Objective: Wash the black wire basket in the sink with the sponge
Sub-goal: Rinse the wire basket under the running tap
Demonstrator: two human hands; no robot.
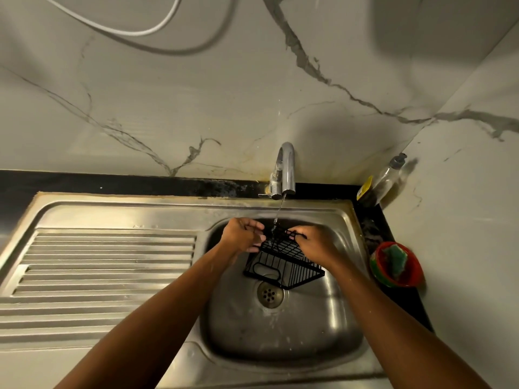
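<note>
Right now, from the head camera, I judge this as rinsing: the black wire basket (283,262) hangs tilted over the sink (323,346) basin under the running faucet (286,169), while the green sponge (396,258) sits unused in its red bowl (412,276). My left hand (243,234) and right hand (316,242) pinch its far rim, fingers curled around wires.
</note>
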